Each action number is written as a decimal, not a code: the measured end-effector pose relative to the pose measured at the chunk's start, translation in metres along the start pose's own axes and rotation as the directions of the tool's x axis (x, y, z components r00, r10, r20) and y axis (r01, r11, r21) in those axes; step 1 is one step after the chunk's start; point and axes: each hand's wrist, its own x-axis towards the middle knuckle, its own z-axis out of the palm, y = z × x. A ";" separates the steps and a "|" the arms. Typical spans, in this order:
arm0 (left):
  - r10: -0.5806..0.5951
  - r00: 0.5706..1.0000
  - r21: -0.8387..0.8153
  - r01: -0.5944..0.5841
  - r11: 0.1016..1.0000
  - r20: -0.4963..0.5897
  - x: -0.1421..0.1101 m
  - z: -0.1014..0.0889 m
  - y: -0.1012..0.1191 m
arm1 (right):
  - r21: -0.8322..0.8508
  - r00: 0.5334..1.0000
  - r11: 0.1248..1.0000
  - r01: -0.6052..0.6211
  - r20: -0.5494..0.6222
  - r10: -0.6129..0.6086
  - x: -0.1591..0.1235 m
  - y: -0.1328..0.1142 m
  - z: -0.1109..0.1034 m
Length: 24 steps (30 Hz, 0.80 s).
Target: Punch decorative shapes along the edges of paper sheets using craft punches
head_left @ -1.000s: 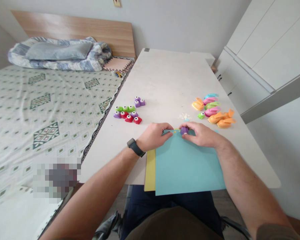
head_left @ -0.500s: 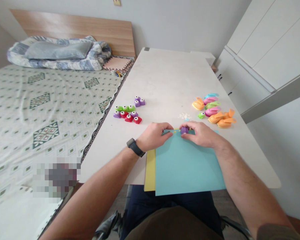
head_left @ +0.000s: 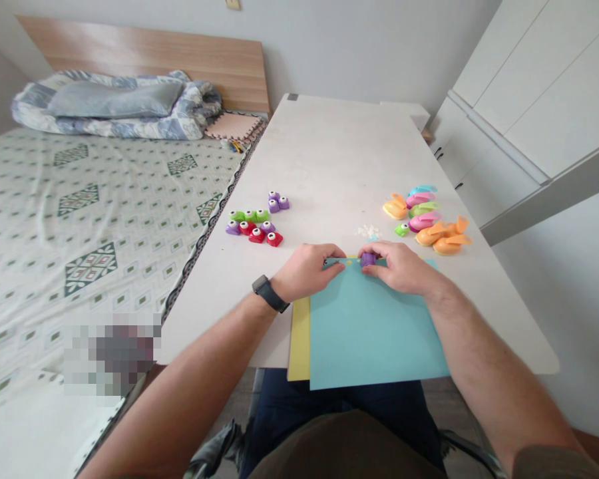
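Note:
A light blue sheet of paper (head_left: 379, 326) lies over a yellow sheet (head_left: 299, 346) at the table's near edge, both overhanging it. My left hand (head_left: 313, 271) pinches the top left edge of the blue sheet between thumb and fingers. A purple craft punch (head_left: 368, 259) sits at the top edge of the paper, gripped by my right hand (head_left: 402, 267) from its right side. Small cut-out holes show along that edge between the hands. Just beyond the punch lies a pile of white paper bits (head_left: 369, 231) with a few blue ones.
Several small purple, green and red punches (head_left: 256, 234) stand at the left. On the right are larger lever punches (head_left: 446, 238) in orange, pink, green and blue, beside a small green punch (head_left: 402, 229). A bed (head_left: 130, 219) adjoins the white table (head_left: 329, 153).
Both hands and the punch keep nearly the same place on the paper. The whole view shifts very slightly; nothing else visibly moves.

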 end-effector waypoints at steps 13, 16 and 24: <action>0.002 1.000 0.007 -0.002 1.000 0.007 0.000 0.002 0.000 | -0.026 1.000 1.000 0.013 0.002 -0.013 -0.001 -0.001 -0.001; 0.008 1.000 0.001 -0.008 1.000 0.011 0.000 0.002 0.000 | -0.033 1.000 0.999 0.017 -0.001 -0.017 -0.001 0.000 0.000; 0.044 0.998 0.015 -0.044 0.999 -0.034 0.000 0.004 -0.001 | -0.003 1.000 1.000 0.018 -0.003 -0.018 0.002 0.004 0.002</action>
